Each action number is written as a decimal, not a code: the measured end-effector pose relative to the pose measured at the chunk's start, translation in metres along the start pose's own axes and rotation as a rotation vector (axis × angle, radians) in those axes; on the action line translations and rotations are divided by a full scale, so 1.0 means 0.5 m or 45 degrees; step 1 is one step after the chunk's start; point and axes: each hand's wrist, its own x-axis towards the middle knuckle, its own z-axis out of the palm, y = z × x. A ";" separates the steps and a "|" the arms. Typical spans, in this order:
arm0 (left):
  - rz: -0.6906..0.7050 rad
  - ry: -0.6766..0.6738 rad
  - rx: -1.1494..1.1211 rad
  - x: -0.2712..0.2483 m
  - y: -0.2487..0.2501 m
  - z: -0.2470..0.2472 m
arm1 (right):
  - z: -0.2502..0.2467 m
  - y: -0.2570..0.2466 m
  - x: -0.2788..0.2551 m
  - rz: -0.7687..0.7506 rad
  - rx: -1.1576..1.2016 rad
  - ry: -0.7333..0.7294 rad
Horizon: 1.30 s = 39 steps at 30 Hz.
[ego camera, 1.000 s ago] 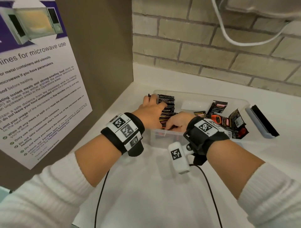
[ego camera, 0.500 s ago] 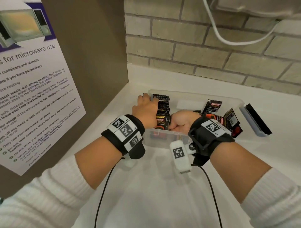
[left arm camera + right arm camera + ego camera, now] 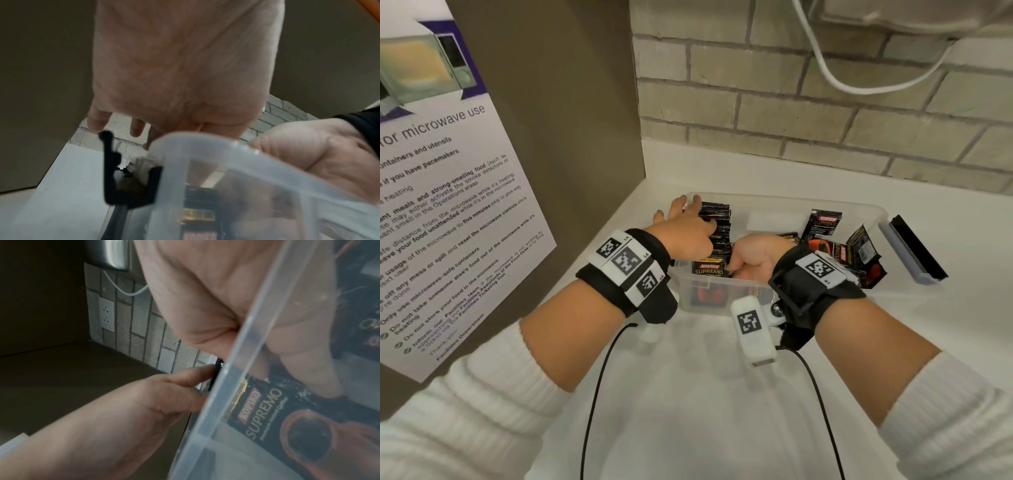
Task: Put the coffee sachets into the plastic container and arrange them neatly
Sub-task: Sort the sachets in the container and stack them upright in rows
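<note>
A clear plastic container (image 3: 859,209) stands on the white counter. A row of black coffee sachets (image 3: 717,214) stands upright along its left side. My left hand (image 3: 688,222) lies over the far left end of the row, fingers straight and spread, thumb touching the sachet tops. My right hand (image 3: 753,257) is inside the near end, fingers curled on the front sachet (image 3: 710,269). The right wrist view shows that sachet (image 3: 267,410) through the container wall (image 3: 236,369), my right hand (image 3: 226,296) on its top. Several loose sachets (image 3: 823,222) lie jumbled at the container's right.
A blue-grey lid (image 3: 911,253) with a black clip lies right of the container. A brown panel carrying a microwave poster (image 3: 448,205) closes off the left. A brick wall (image 3: 791,120) with a white cable (image 3: 859,78) stands behind. Bare counter (image 3: 705,411) lies in front.
My hands have drawn apart along the row. The left hand slid to the far end and its fingers straightened; the right hand pulled back to the near wall, uncovering the front sachet.
</note>
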 end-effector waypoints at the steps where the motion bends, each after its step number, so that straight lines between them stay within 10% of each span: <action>1: 0.000 -0.035 0.037 0.001 0.002 0.000 | 0.001 -0.002 -0.002 0.015 0.008 0.011; 13: -0.040 0.266 -0.287 0.008 -0.026 0.012 | -0.023 -0.011 -0.025 -0.102 0.175 0.007; 17: 0.229 0.508 -0.509 -0.016 -0.005 0.018 | -0.082 -0.007 -0.067 -0.241 0.099 0.100; 23: 0.674 0.300 -0.571 -0.053 0.072 0.092 | -0.208 0.026 -0.146 -0.341 -0.443 0.401; 29: 0.707 0.376 -0.648 -0.029 0.106 0.120 | -0.265 0.023 -0.154 -0.035 -1.787 0.574; 39: 0.651 0.339 -0.770 -0.025 0.111 0.114 | -0.246 -0.014 -0.056 0.158 -1.932 0.331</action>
